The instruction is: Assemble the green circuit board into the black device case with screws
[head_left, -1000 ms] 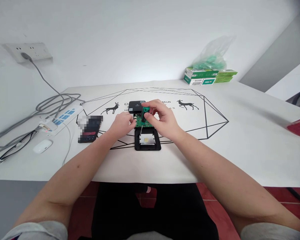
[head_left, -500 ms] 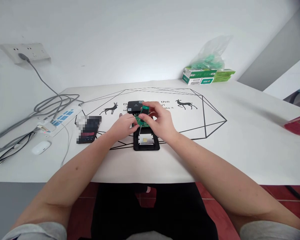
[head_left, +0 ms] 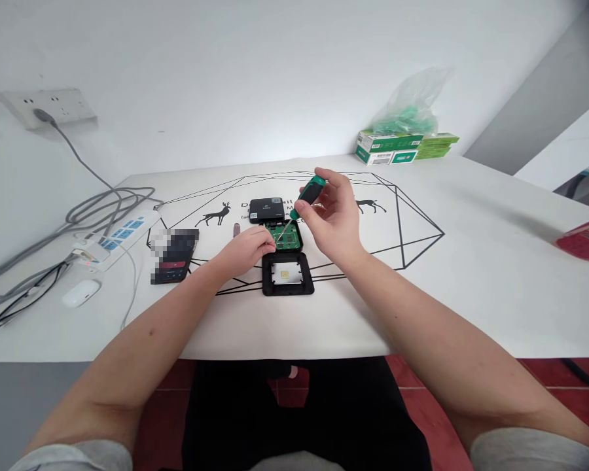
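Note:
My right hand (head_left: 336, 212) grips a green and black screwdriver (head_left: 310, 193), tilted with its shaft pointing down and left over a green circuit board (head_left: 289, 239) in a black case. My left hand (head_left: 248, 250) is closed at the left edge of the case, its fingertips near the screwdriver's tip; whatever is between them is too small to make out. Nearer the front edge lies a black frame with a silver plate (head_left: 287, 273). Just behind the board rests a black cover with small labels (head_left: 266, 209).
A phone (head_left: 175, 256), a small dark reddish object (head_left: 236, 229), a white earphone case (head_left: 81, 292), glasses (head_left: 27, 296) and a power strip (head_left: 127, 235) with cables are on the left. Green boxes (head_left: 390, 142) stand at the back right, a red packet (head_left: 584, 241) far right.
My right hand has moved right and slightly up, tilting the screwdriver from near upright to a slant. More of the circuit board shows. My left hand has stayed nearly in place.

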Demonstrator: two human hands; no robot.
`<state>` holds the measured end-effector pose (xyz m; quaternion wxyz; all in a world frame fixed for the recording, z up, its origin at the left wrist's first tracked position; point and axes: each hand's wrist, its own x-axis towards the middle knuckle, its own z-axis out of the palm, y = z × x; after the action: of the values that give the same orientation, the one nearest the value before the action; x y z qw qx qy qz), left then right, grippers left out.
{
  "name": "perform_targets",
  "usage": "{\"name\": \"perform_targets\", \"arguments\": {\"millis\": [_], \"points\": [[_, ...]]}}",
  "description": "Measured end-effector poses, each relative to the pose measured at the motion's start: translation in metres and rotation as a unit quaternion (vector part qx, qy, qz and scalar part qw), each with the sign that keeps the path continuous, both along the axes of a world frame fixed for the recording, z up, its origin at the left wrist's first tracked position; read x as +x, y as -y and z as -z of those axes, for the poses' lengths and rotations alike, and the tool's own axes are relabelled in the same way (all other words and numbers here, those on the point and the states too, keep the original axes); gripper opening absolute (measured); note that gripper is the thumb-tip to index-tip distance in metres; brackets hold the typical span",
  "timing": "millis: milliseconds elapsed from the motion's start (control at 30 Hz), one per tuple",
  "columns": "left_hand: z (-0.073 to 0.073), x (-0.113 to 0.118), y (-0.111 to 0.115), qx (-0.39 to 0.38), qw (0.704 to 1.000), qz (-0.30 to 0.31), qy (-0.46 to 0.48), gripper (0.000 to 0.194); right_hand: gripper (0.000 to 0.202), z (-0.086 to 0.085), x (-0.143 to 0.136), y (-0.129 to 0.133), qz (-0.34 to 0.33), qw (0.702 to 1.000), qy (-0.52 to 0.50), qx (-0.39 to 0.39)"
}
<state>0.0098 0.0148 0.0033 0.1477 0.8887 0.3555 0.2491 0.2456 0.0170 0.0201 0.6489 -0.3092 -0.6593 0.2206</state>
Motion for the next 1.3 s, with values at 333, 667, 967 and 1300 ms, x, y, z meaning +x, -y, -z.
{"name": "perform_targets", "arguments": {"millis": [333,667,967,1300], "points": [[-0.005,0.004,0.005,-0.01,1.0,0.02,-0.015,0.019,0.059,0.003,-0.003,0.001,-0.041,0.999,0.035,-0.001],[-0.03,0.006,0.028,-0.167,0.977,0.115,-0.072,0.024,0.058,-0.003,-0.005,0.015,-0.194,0.974,0.118,-0.012],[-0.026,0.0,0.024,-0.197,0.971,0.104,-0.092,0.016,0.056,0.0,-0.014,0.03,-0.203,0.964,0.172,0.021],[-0.03,0.003,0.026,-0.195,0.971,0.093,-0.101,0.02,0.053,0.001,-0.011,0.025,-0.177,0.96,0.203,0.077]]}}
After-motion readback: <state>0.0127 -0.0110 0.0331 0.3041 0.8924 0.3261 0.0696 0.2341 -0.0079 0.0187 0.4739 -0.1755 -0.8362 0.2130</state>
